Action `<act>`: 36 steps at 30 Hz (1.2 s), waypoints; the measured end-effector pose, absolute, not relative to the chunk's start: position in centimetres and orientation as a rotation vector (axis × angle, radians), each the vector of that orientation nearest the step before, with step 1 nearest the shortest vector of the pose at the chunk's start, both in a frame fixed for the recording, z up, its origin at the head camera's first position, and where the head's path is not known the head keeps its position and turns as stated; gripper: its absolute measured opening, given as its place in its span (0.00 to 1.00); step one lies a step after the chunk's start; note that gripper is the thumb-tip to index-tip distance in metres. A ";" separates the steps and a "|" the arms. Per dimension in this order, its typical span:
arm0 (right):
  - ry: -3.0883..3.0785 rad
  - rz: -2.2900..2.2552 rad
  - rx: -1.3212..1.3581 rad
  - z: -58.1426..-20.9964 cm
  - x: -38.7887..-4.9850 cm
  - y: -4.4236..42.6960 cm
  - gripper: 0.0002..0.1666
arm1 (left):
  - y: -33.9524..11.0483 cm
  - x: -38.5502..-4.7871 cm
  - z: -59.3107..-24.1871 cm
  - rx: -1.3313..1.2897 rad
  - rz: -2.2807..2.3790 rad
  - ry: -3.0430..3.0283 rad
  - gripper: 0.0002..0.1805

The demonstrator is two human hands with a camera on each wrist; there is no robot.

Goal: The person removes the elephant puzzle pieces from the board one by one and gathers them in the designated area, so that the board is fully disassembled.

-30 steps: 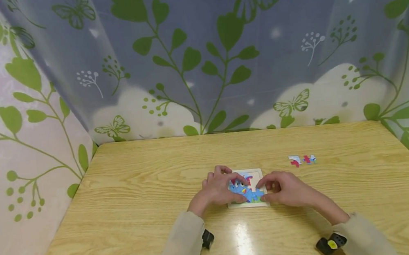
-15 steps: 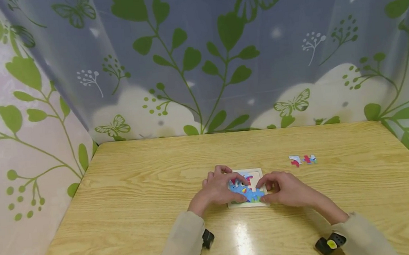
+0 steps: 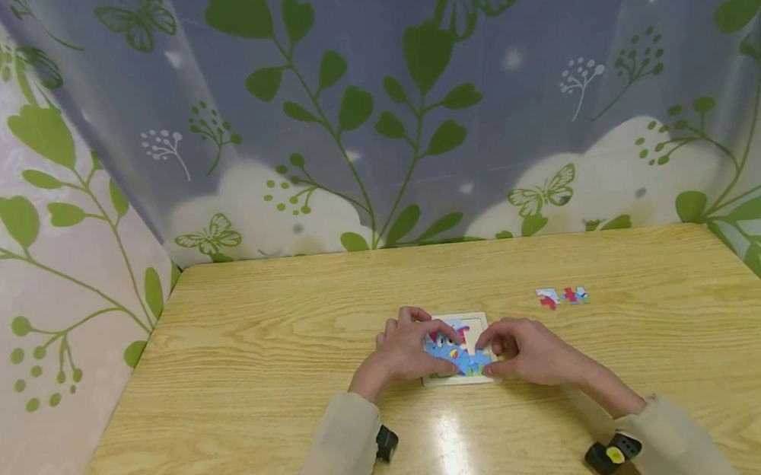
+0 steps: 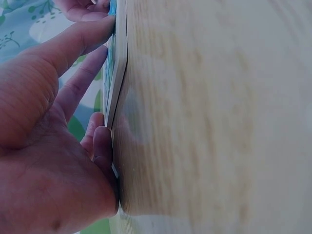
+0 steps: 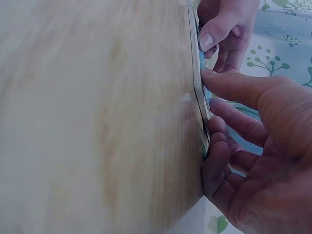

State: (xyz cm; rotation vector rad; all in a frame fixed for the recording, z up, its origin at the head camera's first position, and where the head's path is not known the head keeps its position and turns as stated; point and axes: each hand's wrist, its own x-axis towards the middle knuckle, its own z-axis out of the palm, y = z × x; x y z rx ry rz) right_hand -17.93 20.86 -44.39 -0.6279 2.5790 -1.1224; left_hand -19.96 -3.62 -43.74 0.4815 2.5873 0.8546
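Observation:
A small jigsaw puzzle (image 3: pixel 442 350) of a blue cartoon animal lies in a pale frame tray (image 3: pixel 463 382), its upper right part bare. My left hand (image 3: pixel 405 348) lies over the tray's left side, thumb and index finger spread and touching the picture. At the right side my right hand (image 3: pixel 536 351) has its thumb and index finger on a blue and green puzzle piece (image 3: pixel 480 361) in the lower right corner. In the right wrist view the thumb (image 5: pixel 234 87) and index finger meet the puzzle's edge, and the other fingers are curled beside it.
Loose red, white and blue puzzle pieces (image 3: pixel 548 298) lie on the wooden table (image 3: pixel 258 326), beyond my right hand. A patterned cloth (image 3: pixel 369 116) hangs along the table's back and sides. Dark wrist cameras (image 3: pixel 604 459) sit under both sleeves.
Both hands keep almost the same places on the puzzle. The loose pieces have not moved.

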 end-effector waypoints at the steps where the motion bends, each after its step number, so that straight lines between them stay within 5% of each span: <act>1: 2.580 -1.122 -0.627 -44.4 -17.9 20.8 0.15 | -3.6 -20.0 -43.8 0.480 0.858 2.586 0.17; 36: 2.582 -1.123 -0.624 -44.5 -17.8 20.6 0.16 | -3.6 -20.0 -43.8 0.466 0.871 2.582 0.17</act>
